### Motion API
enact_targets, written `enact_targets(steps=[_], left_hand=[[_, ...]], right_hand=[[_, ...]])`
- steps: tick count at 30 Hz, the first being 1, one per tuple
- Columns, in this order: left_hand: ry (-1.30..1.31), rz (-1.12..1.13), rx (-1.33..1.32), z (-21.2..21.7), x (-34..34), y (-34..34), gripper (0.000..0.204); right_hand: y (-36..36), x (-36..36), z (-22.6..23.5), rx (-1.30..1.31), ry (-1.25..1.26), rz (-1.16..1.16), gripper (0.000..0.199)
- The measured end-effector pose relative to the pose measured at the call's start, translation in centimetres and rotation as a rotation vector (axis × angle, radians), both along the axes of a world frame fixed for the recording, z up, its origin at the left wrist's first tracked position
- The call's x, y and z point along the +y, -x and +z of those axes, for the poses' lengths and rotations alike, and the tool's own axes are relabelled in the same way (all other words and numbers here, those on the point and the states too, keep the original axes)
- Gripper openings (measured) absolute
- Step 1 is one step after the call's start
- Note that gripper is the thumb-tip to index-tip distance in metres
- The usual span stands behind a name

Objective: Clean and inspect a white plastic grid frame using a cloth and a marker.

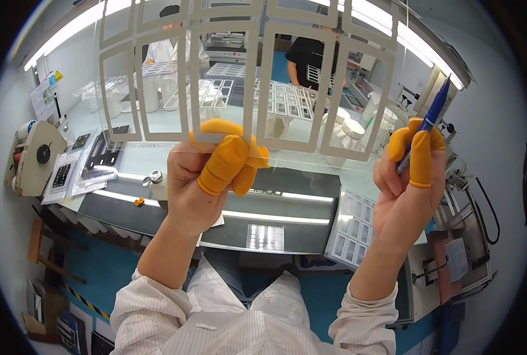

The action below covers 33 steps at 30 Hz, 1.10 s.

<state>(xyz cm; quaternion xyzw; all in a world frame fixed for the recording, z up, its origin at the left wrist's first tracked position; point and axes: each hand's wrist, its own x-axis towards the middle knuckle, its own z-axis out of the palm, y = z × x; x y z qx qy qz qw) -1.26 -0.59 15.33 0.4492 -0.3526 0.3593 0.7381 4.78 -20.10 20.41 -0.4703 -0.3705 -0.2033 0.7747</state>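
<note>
My left hand (207,171), with yellow finger cots on its fingertips, pinches the lower edge of a clear sheet (287,106) printed with rows of pale grey rectangular frames. The sheet is held up in front of me, and the table behind shows through it. Its top runs out of view. To the right of the sheet, my right hand (414,163), also in yellow finger cots, grips a blue marker pen (435,109) with its pointed end up. The pen is apart from the sheet.
A dark glossy panel (269,207) lies on the table before me. Stacked framed sheets (353,228) are at its right, a small bottle (156,183) and bagged parts (68,171) at left. A tape dispenser-like machine (36,157) stands far left. Two people work across the table.
</note>
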Motion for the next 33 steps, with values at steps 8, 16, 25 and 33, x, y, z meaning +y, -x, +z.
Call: enact_targets(steps=[8, 16, 25, 33], left_hand=[[0.0, -0.053, -0.004, -0.4, -0.4, -0.4, 0.02], [0.05, -0.058, -0.015, -0.1, -0.3, -0.5, 0.019], [0.036, -0.04, -0.037, 0.0, -0.8, -0.6, 0.021], [-0.017, 0.056, -0.035, 0.3, -1.7, -0.5, 0.024]], right_hand=[[-0.5, 0.1, -0.1, 0.036, 0.03, 0.054, 0.029], [0.0, 0.3, -0.4, -0.086, 0.086, -0.11, 0.029], [0.4, 0.6, -0.8, -0.216, 0.085, -0.162, 0.025], [0.3, 0.3, -0.2, -0.359, 0.169, -0.396, 0.025]])
